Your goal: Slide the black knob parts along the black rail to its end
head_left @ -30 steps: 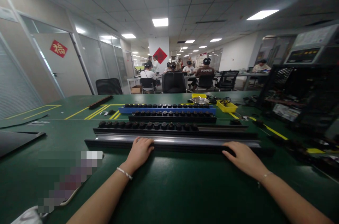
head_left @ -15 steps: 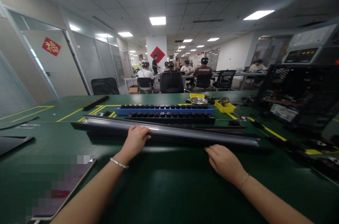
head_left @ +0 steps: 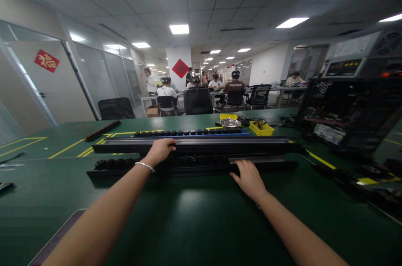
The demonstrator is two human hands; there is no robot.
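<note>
Two long dark channel-shaped rails lie crosswise ahead of me. My left hand [head_left: 161, 151] is closed on the farther rail [head_left: 119, 147], which shows a shiny grey inner face. My right hand [head_left: 248, 179] has its fingers over the near rail [head_left: 270, 167] and its thumb at the front wall, right of its middle. A row of black parts [head_left: 116, 163] sits along the near rail, partly hidden by my left wrist. Beyond, a blue strip [head_left: 216, 135] bears a row of small black parts [head_left: 188, 132].
Behind the rails are a metal bowl [head_left: 230, 123] and a yellow bin [head_left: 261, 129] with cables. An opened computer case [head_left: 333, 107] stands at right. A dark strip [head_left: 103, 130] lies at far left, a tablet-like object [head_left: 59, 232] at near left. People sit at far tables.
The farther rail has moved away from me and levelled, uncovering the near rail and its black parts. My right hand has shifted from its lower edge to the near rail. The view turned slightly right.
</note>
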